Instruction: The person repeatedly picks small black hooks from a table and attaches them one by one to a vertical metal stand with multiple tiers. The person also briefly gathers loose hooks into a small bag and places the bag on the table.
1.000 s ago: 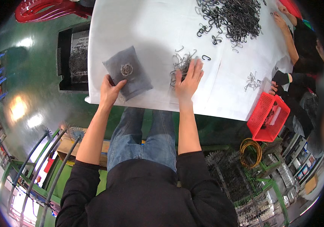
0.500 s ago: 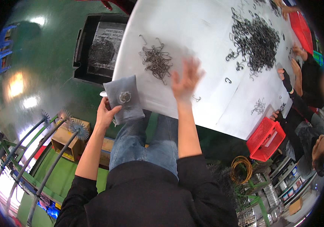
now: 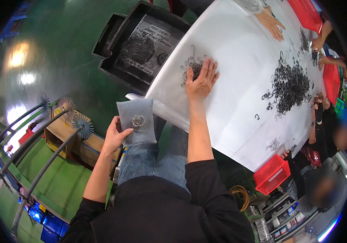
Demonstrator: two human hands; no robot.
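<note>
My left hand [image 3: 117, 135] grips the lower left edge of a grey, pillow-shaped pouch [image 3: 143, 137], thumb on its front. A small round clump of metal [image 3: 138, 120] shows in the middle of the pouch; whether it lies on it or is fixed to it I cannot tell. Off the table's near left corner, the pouch hangs over my lap. My right hand [image 3: 201, 81] is spread flat, palm down, over a small pile of thin metal hooks [image 3: 189, 65] on the white-covered table [image 3: 226, 101]. The palm and fingers hide part of that pile.
A large heap of dark hooks [image 3: 291, 87] spreads across the table's right side. Co-workers' hands [image 3: 270, 24] work at the far and right edges, near red baskets [image 3: 272, 174]. Black bins [image 3: 151, 24] stand left of the table. Rods with wire wheels [image 3: 82, 126] jut out at lower left.
My right hand has come down onto the small hook pile. The view has turned, shifting the table rightward. My left hand still holds the pouch, now facing up more squarely.
</note>
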